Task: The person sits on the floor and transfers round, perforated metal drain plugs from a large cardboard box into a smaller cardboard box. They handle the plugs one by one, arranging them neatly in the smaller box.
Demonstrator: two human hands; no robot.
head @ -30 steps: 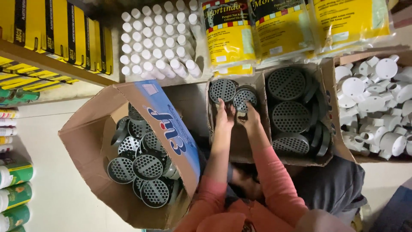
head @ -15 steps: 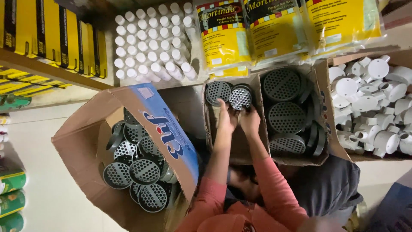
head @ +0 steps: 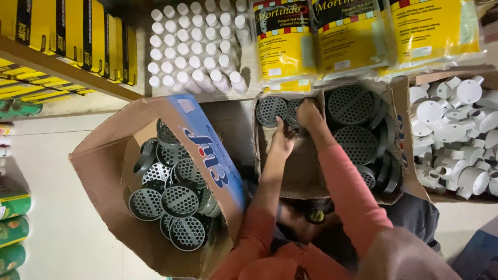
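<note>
My left hand (head: 282, 141) lies flat inside a small cardboard box (head: 306, 176), fingertips just below two grey perforated round strainers (head: 271, 110) standing at the box's far end. My right hand (head: 310, 114) is curled over the right one of those two strainers, covering most of it. Both arms wear salmon-pink sleeves. A bigger open cardboard box (head: 104, 155) with a blue flap at the left holds several more grey perforated strainers (head: 179, 199).
Larger grey strainers (head: 353, 106) fill the box compartment to the right. A box of white plastic pipe fittings (head: 456, 135) stands at far right. Yellow bags (head: 285, 41), white tubes (head: 197, 46) and yellow-black boxes (head: 78, 36) line the shelves behind.
Both hands have reached a little deeper into the small box, and the right hand now covers the right strainer. The view has shifted slightly.
</note>
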